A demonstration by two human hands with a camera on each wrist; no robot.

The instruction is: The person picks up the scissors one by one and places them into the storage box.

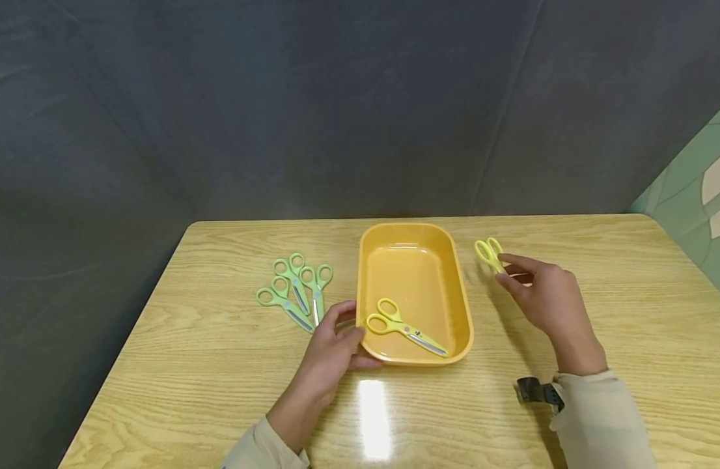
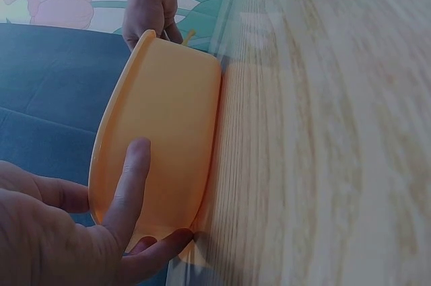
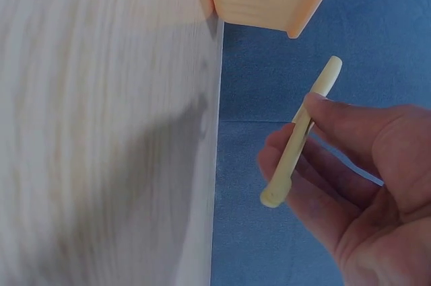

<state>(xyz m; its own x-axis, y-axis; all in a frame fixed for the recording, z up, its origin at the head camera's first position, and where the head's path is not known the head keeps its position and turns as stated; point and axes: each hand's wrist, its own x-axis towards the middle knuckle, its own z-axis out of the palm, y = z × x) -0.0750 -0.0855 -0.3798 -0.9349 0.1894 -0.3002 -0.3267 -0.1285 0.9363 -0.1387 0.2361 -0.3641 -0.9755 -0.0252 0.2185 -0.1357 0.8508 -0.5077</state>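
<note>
An orange tray (image 1: 403, 273) (image 2: 165, 131) stands on the table, with yellow scissors (image 1: 398, 322) lying in its near end. My left hand (image 1: 333, 352) (image 2: 87, 225) grips the tray's near left corner, thumb at the rim and fingers along the wall. Right of the tray, my right hand (image 1: 541, 293) (image 3: 363, 178) pinches a second pair of yellow scissors (image 1: 487, 251) (image 3: 289, 158) between thumb and fingers, raised above the table, handles pointing away. The blades of that pair are mostly hidden by the hand. Several green scissors (image 1: 290, 293) lie left of the tray.
The wooden table (image 1: 219, 391) (image 3: 101, 131) reaches back to a dark cloth (image 1: 336, 117). A patterned green surface (image 1: 688, 202) stands at the far right. A black strap (image 1: 538, 392) is at my right wrist, beside the sleeve.
</note>
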